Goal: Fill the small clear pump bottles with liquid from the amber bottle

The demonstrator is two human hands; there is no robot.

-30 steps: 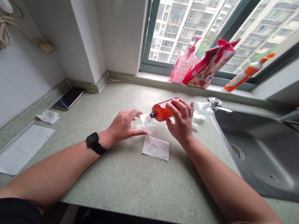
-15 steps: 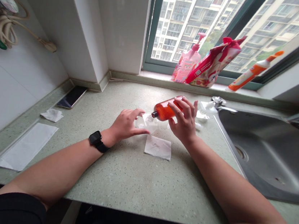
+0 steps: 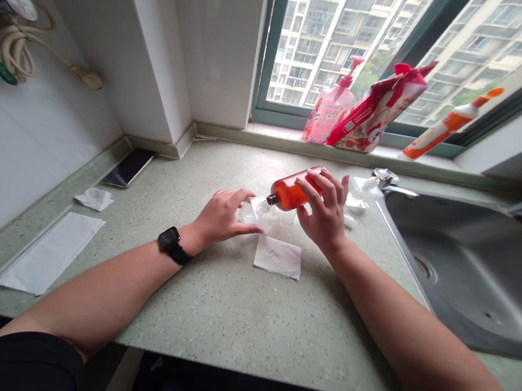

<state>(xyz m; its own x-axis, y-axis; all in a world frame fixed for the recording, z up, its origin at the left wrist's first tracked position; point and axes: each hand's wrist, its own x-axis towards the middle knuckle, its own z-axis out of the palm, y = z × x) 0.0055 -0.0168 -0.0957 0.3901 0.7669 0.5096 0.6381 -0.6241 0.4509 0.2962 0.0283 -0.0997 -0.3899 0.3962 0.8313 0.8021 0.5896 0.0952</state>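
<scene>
The orange-red bottle (image 3: 290,193) tilts neck-down to the left, wrapped by the curled fingers of the right hand (image 3: 323,208). Its neck meets clear plastic (image 3: 256,215) under the half-curled left hand (image 3: 220,217), above a paper tissue (image 3: 278,256) on the speckled bench (image 3: 208,316). Both hands match the earlier pose.

This is a home kitchen in a high-rise flat: a brushed stainless-steel sink (image 3: 462,264) sits in a speckled green stone surface (image 3: 207,322), below a white windowsill (image 3: 278,132) holding a pink pump-soap bottle (image 3: 331,112), facing pale apartment towers (image 3: 328,39).
</scene>
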